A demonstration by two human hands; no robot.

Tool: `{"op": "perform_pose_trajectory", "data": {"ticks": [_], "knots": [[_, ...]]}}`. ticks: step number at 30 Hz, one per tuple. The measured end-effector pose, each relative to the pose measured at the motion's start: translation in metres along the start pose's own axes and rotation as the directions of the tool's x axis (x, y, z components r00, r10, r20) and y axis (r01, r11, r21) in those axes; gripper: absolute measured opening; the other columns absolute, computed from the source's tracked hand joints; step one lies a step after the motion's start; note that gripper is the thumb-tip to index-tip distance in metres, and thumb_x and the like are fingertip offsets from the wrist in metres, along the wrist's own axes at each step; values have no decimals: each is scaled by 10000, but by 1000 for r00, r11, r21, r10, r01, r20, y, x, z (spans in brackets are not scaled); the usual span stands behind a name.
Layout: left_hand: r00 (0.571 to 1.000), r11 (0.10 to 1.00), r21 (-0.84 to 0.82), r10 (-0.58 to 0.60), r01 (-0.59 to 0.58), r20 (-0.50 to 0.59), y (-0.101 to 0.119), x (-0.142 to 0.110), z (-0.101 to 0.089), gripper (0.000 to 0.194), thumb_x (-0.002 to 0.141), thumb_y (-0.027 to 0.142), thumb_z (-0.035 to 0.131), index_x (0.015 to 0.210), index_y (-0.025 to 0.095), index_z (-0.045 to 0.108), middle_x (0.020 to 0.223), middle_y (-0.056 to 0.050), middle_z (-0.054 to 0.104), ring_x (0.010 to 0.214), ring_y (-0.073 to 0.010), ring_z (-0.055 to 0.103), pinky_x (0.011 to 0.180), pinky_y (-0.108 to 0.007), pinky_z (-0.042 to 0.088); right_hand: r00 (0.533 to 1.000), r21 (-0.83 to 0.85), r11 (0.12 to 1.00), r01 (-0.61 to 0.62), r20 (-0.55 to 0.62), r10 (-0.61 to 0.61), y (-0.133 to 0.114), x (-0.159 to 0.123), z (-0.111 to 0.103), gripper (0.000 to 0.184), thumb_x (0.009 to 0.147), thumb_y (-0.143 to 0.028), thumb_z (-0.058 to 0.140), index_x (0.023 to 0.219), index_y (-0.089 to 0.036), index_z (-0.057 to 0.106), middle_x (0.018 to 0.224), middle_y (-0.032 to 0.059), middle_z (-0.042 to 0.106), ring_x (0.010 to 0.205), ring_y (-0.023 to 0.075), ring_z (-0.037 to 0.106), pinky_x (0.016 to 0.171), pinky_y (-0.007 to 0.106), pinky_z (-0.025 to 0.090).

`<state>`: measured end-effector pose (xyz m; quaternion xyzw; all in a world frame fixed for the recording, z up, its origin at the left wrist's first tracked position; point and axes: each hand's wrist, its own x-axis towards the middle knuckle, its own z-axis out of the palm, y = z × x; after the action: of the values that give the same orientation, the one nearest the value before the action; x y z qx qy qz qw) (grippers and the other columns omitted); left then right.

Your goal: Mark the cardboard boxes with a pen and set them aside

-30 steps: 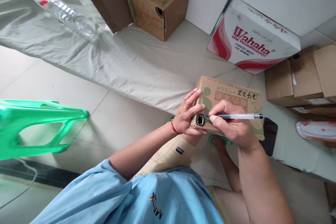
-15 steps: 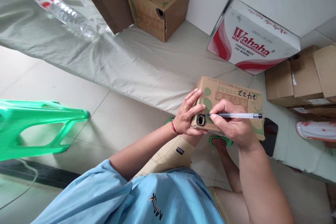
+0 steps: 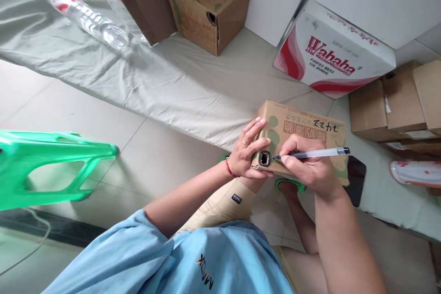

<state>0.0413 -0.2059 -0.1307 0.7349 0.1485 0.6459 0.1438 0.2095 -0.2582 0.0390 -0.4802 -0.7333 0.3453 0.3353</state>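
Note:
A brown cardboard box (image 3: 275,117) with green print and the handwritten number 2422 lies at the front edge of the cloth-covered table. My left hand (image 3: 246,154) grips its left end, fingers on the top face and thumb along the near side. Near that end is a squarish hole (image 3: 265,159) with a dark outline around it. In my right hand (image 3: 306,165) I pinch a pen (image 3: 320,152) with a clear barrel and black end. Its tip is just right of the hole, at the box's surface; whether it touches I cannot tell.
A dark phone (image 3: 356,179) lies right of the box. Behind stand a white Wahaha carton (image 3: 334,55) and another cardboard box (image 3: 206,9). Brown cartons (image 3: 396,101) are stacked at right. A plastic bottle (image 3: 86,18) lies at upper left; a green stool (image 3: 62,170) stands on the floor.
The pen tip has moved from the hole's upper right edge to a little right and lower. My left hand still grips the box in the same place.

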Motion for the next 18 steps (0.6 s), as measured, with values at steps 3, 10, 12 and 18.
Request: {"op": "perform_pose_trajectory", "data": {"ticks": [3,10,12,18], "knots": [[1000,1000,0,2,-2,-3,0,0,0,909,980,825,585,1661,240,450,1853,-149,300,1701,-361,353,1371,-609,380,1000,14,1000,-19,4,19,0,-1,-1,124,957,-202,668,834,-219,669,693,-35,623,571,102,511,554,260,382],[1000,1000,-14,-18,18,-2,1,-2,0,936,939,876,617,1615,244,481,1822,-205,344,1679,-419,384,1322,-669,424,1000,2,1000,-11,4,11,-2,0,3,95,990,-250,699,899,-227,706,716,-26,661,589,109,536,565,258,391],[1000,1000,-20,-17,17,1,1,-2,0,944,929,882,627,1614,251,476,1821,-204,344,1676,-423,388,1319,-680,424,1000,-6,1000,-9,0,9,-2,0,5,94,991,-241,694,898,-226,705,723,-23,668,592,110,538,564,258,391],[1000,1000,-9,-7,7,9,1,0,-1,891,962,847,610,1605,245,475,1836,-184,321,1678,-405,394,1344,-659,407,999,-55,998,41,17,-40,-3,2,5,76,986,-209,698,913,-227,703,710,-36,668,580,97,548,571,243,408]]}}
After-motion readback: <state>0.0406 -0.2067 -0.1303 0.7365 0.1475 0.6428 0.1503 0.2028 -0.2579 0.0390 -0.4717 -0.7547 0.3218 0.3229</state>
